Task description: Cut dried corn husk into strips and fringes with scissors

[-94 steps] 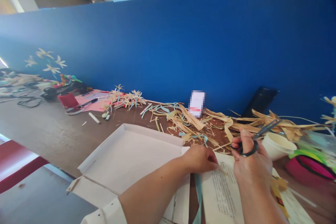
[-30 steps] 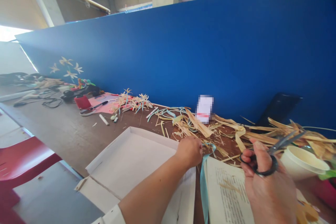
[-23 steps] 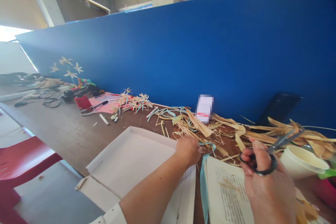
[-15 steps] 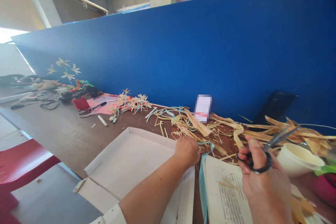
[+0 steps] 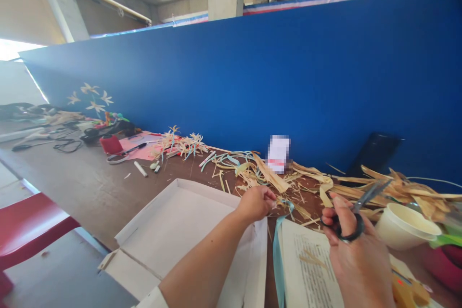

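My right hand (image 5: 355,255) is closed on a pair of black-handled scissors (image 5: 355,214), blades pointing up and to the right over an open printed book (image 5: 310,274). My left hand (image 5: 255,202) is closed in a pinch at the edge of a heap of dried straw strips (image 5: 274,175), just above a light blue ribbon (image 5: 277,255). What its fingers pinch is too small to make out. A flat white cardboard box (image 5: 180,226) lies under my left forearm.
A white cup (image 5: 406,224) stands right of the scissors. A blue partition (image 5: 252,86) backs the brown table (image 5: 72,183), with a black phone (image 5: 373,154) leaning on it. Straw flowers (image 5: 180,142), a marker, pink paper and cables lie far left. A red chair (image 5: 29,226) is at lower left.
My left hand has shifted from the book's edge a little left and up to the straw heap. My right hand keeps the scissors, barely moved.
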The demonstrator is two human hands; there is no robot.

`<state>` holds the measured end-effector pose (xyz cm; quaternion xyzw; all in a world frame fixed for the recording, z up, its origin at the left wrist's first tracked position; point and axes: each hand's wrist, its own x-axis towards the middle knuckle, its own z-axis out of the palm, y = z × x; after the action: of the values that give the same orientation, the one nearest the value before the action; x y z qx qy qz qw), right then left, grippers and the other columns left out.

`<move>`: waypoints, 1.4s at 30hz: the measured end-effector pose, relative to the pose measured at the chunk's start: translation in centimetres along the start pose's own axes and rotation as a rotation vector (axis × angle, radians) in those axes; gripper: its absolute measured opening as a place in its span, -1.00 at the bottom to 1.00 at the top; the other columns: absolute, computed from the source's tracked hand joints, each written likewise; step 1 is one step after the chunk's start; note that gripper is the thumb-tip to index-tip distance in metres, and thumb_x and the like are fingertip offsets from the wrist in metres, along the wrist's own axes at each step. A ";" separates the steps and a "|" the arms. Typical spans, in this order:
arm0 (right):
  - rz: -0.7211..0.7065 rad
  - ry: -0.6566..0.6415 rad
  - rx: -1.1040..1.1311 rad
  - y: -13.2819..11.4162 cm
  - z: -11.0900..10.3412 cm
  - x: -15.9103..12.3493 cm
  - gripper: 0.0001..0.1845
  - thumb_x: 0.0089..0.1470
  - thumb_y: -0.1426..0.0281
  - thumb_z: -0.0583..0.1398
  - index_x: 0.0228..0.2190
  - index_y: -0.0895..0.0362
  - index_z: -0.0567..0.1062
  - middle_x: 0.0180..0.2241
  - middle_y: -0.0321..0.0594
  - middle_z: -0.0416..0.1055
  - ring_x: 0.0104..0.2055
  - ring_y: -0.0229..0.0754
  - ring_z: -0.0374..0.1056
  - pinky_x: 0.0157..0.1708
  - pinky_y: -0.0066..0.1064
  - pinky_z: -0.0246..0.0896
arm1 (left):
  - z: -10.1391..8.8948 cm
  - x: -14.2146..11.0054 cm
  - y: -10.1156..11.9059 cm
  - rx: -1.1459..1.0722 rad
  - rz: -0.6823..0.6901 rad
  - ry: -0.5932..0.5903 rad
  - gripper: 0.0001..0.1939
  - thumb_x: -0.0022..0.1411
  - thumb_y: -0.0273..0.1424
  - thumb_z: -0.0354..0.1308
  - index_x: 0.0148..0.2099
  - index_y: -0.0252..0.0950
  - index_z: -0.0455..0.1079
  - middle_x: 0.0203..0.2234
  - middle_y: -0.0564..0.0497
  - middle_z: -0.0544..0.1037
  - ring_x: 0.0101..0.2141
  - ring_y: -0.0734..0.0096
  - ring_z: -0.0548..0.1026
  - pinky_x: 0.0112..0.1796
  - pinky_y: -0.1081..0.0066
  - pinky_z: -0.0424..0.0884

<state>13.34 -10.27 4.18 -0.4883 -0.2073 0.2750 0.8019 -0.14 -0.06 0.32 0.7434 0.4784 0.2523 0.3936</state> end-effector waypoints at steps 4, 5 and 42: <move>0.006 -0.012 0.002 0.5 -0.1 0.3 -0.66 -0.16 0.30 0.33 -0.26 0.12 0.55 -0.56 -0.33 0.35 -0.56 -0.40 0.20 -0.77 -0.69 -0.10 | -0.1 -0.1 -0.1 0.019 0.042 -0.020 -0.79 0.02 -0.37 0.09 -0.25 -0.25 0.45 -0.40 0.05 0.54 -0.43 0.47 0.44 -0.42 0.52 0.28; 0.012 -0.006 0.003 0.6 -0.1 0.4 -0.66 -0.17 0.31 0.33 -0.27 0.12 0.55 -0.56 -0.33 0.36 -0.57 -0.41 0.20 -0.77 -0.69 -0.10 | -0.2 -0.2 0.1 0.060 0.071 -0.022 -0.81 0.03 -0.36 0.09 -0.28 -0.24 0.46 -0.41 0.05 0.54 -0.42 0.45 0.44 -0.41 0.51 0.28; 0.056 -0.062 -0.103 0.9 -0.1 0.3 -0.57 -0.19 0.27 0.34 -0.21 0.13 0.53 -0.53 -0.31 0.37 -0.56 -0.37 0.21 -0.70 -0.63 0.02 | -1.5 1.9 -1.4 0.390 -0.033 0.191 -0.86 -0.02 -0.42 0.09 -0.41 -0.23 0.49 -0.42 -0.04 0.53 -0.37 0.33 0.46 -0.30 0.41 0.32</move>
<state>13.42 -9.87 3.34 -0.5257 -0.2321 0.3013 0.7609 -1.21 2.48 0.05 0.7701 0.5654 0.2178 0.1995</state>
